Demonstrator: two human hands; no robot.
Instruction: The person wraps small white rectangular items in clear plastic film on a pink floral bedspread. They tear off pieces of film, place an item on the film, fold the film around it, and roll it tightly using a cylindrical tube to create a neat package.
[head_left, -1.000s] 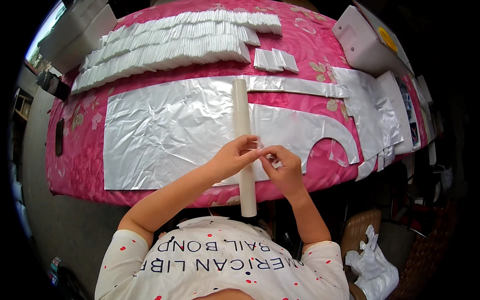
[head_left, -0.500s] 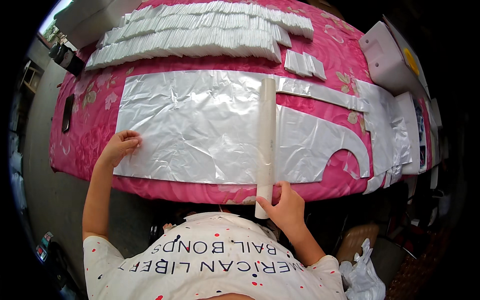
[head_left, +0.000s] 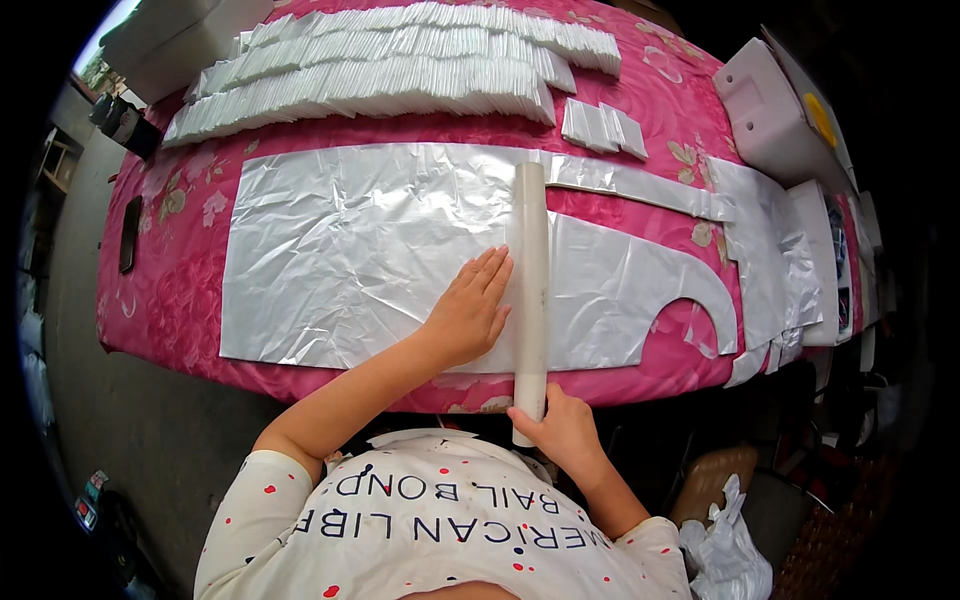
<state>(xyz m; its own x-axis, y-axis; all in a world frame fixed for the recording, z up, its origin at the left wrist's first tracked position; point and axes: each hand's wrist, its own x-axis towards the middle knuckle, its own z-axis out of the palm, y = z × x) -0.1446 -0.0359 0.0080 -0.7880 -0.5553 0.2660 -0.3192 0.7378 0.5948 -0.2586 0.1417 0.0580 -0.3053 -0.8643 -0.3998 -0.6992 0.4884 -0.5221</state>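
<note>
A stack of silvery-white plastic bags [head_left: 330, 240] lies spread flat across the table, its handle cutouts toward the right. Across it rests a pale roller tube [head_left: 532, 270], running from the far side to past the near table edge. My right hand [head_left: 562, 430] grips the tube's near end, thumb on one side and fingers round the other. Just left of the tube, my left hand [head_left: 475, 305] lies flat on the plastic with fingers stretched out together. Whether its fingertips touch the tube is hard to tell.
Long rows of folded white packets [head_left: 360, 85] line the far side, with a few separate packets [head_left: 603, 128] nearby. A phone [head_left: 130, 234] and a dark cup [head_left: 126, 124] are at left. White foam boxes [head_left: 770, 115] and more plastic bags [head_left: 765, 250] stand right, on a pink flowered tablecloth [head_left: 180, 300].
My left hand has moved right from the plastic's left edge to beside the tube and flattened. My right hand still holds the tube's near end, with the tube nearly unmoved.
</note>
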